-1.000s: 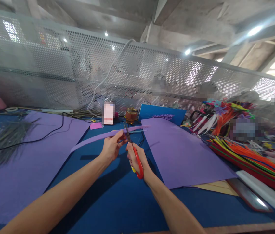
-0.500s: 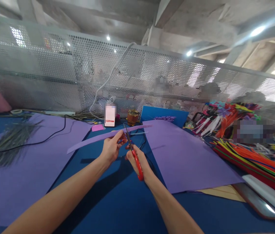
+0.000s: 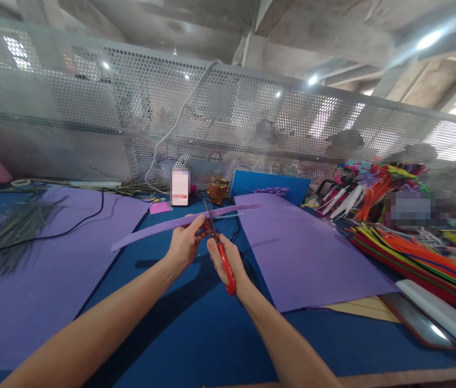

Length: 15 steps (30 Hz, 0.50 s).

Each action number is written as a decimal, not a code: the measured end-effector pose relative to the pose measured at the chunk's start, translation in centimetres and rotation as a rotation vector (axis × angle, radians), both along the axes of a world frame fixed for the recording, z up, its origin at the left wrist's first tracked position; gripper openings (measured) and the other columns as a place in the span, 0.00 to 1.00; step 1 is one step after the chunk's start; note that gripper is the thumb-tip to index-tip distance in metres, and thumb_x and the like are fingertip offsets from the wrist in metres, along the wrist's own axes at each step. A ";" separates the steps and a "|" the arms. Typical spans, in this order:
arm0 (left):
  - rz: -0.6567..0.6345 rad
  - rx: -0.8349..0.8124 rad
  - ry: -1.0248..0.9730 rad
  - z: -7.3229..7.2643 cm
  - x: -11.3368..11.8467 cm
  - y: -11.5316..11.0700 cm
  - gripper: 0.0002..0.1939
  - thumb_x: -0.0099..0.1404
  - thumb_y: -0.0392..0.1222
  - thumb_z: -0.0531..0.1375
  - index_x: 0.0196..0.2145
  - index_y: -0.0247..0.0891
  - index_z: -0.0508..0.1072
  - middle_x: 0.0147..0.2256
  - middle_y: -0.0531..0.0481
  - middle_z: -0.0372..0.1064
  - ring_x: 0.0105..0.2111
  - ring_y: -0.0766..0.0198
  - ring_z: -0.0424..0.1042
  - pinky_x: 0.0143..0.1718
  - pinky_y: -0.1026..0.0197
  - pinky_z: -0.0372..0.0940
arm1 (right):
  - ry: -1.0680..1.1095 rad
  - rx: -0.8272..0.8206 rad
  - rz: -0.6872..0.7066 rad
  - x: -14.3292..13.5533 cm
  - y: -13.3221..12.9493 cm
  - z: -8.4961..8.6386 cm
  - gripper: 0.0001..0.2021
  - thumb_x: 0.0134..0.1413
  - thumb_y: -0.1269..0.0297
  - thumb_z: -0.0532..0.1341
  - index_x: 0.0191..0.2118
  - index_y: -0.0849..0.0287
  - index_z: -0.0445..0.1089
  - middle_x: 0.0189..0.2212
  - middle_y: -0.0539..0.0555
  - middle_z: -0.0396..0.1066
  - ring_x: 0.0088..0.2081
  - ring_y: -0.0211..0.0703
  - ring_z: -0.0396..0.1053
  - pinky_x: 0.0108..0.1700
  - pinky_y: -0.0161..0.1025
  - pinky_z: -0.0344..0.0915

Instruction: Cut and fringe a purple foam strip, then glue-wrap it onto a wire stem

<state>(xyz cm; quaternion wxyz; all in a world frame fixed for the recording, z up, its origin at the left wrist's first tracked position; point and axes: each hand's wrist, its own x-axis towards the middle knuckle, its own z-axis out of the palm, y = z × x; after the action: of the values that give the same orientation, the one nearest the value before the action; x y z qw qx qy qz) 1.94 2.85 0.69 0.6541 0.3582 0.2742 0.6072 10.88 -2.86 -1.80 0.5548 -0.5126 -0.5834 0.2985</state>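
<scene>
My left hand [image 3: 186,237] pinches a long purple paper strip [image 3: 147,231] near its middle, above the blue tabletop [image 3: 163,328]. One end of the strip slants down to the left; the other reaches right, over a large purple sheet [image 3: 312,258]. In my right hand [image 3: 228,258] is a pair of red-handled scissors [image 3: 226,269], my fingers closed round the handles. The dark blades cross the strip just right of my left fingertips. Whether the blades are fully closed I cannot make out.
Another purple sheet [image 3: 66,285] lies left, with thin grey-green stems [image 3: 13,231] and a black cable across it. A phone [image 3: 180,186] and an amber jar [image 3: 217,188] stand at the back before a perforated metal screen [image 3: 212,118]. Colourful pipe cleaners [image 3: 422,258] lie right.
The strip's right end reaches a little farther right and slightly higher. Both hands stay almost in place, still holding the strip and scissors. The whole view has shifted slightly.
</scene>
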 end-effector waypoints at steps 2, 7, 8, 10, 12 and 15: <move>-0.007 -0.002 0.004 0.0 0.0 0.0 0.14 0.38 0.44 0.68 0.20 0.32 0.71 0.21 0.50 0.69 0.24 0.66 0.68 0.29 0.62 0.62 | -0.007 0.033 -0.029 -0.1 -0.1 0.2 0.18 0.49 0.48 0.54 0.30 0.60 0.66 0.17 0.45 0.57 0.19 0.32 0.51 0.21 0.31 0.51; -0.011 0.003 -0.004 0.2 -0.1 -0.1 0.13 0.37 0.43 0.68 0.20 0.32 0.71 0.20 0.51 0.68 0.23 0.67 0.67 0.27 0.63 0.62 | 0.056 -0.008 -0.015 -0.3 -0.2 0.3 0.18 0.50 0.48 0.53 0.28 0.60 0.63 0.16 0.45 0.55 0.18 0.31 0.50 0.19 0.30 0.49; -0.011 0.002 -0.004 0.2 -0.1 -0.1 0.13 0.37 0.43 0.68 0.19 0.32 0.71 0.20 0.51 0.68 0.22 0.67 0.67 0.27 0.63 0.62 | 0.069 -0.012 -0.010 -0.3 -0.2 0.2 0.18 0.50 0.48 0.52 0.28 0.60 0.63 0.16 0.45 0.55 0.18 0.31 0.49 0.18 0.30 0.48; -0.013 -0.006 0.001 0.3 -0.1 -0.2 0.14 0.37 0.43 0.68 0.19 0.32 0.71 0.20 0.51 0.68 0.23 0.67 0.67 0.26 0.64 0.61 | 0.090 -0.014 0.001 -0.4 -0.1 0.0 0.18 0.50 0.48 0.52 0.27 0.60 0.62 0.15 0.44 0.53 0.17 0.31 0.48 0.17 0.30 0.47; -0.013 -0.018 0.000 0.3 -0.1 -0.3 0.14 0.36 0.43 0.69 0.19 0.32 0.71 0.20 0.51 0.68 0.23 0.67 0.67 0.26 0.64 0.61 | 0.108 -0.019 0.012 -0.4 0.0 -0.1 0.19 0.50 0.47 0.52 0.27 0.60 0.62 0.14 0.44 0.51 0.16 0.30 0.47 0.16 0.30 0.46; -0.012 -0.032 -0.011 0.5 -0.1 -0.4 0.14 0.36 0.43 0.69 0.19 0.32 0.72 0.20 0.51 0.68 0.22 0.68 0.67 0.25 0.64 0.61 | 0.139 -0.039 0.020 -0.5 0.0 -0.2 0.19 0.49 0.46 0.53 0.27 0.60 0.61 0.13 0.43 0.49 0.15 0.30 0.46 0.15 0.30 0.45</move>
<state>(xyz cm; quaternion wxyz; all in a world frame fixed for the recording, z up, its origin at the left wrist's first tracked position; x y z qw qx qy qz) 1.86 2.44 1.19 0.6648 0.3461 0.2780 0.6008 10.37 -2.82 -1.98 0.5809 -0.4957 -0.5424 0.3503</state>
